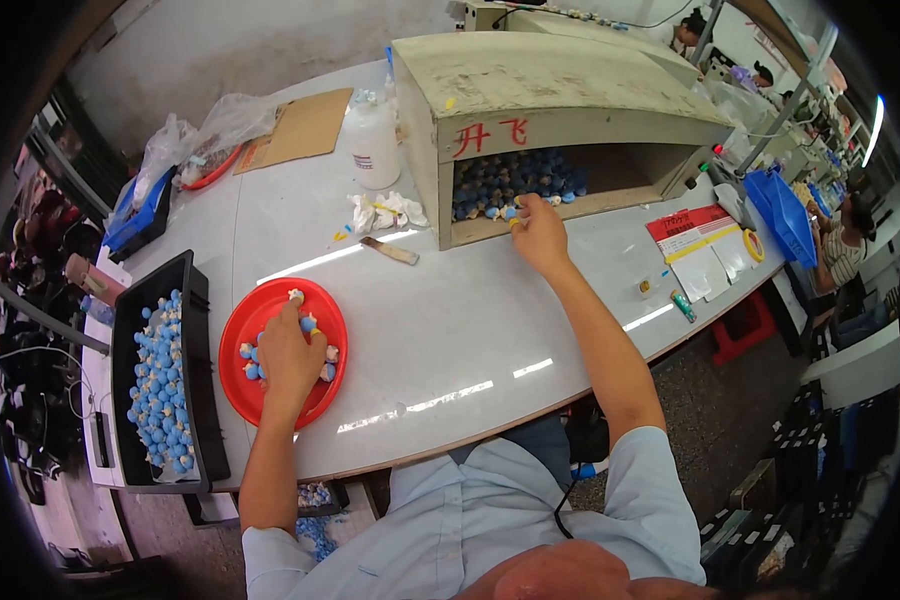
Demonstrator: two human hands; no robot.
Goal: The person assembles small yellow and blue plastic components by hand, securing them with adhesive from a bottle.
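Observation:
My left hand [288, 352] is over a round red plate [232, 318], its fingers pinched around a small blue-and-white rounded piece [296, 295] near the far rim. Several similar pieces lie in the plate about the hand. At the front opening of a pale box [560, 90], my right hand [542, 236] has its fingertips closed on another small blue-and-white piece [509, 212]. Something yellow covers a fingertip. Behind those fingers, a heap of blue pieces [520, 178] fills the left part of the box.
Left of the plate stands a black crate [202, 400] with many blue pieces. A white bottle [374, 145], crumpled tissue [385, 212] and a flat brown strip [390, 251] lie near the box. Cardboard [295, 130] is farther back. Papers [698, 255] and yellow tape [753, 245] lie right. Other people sit far right.

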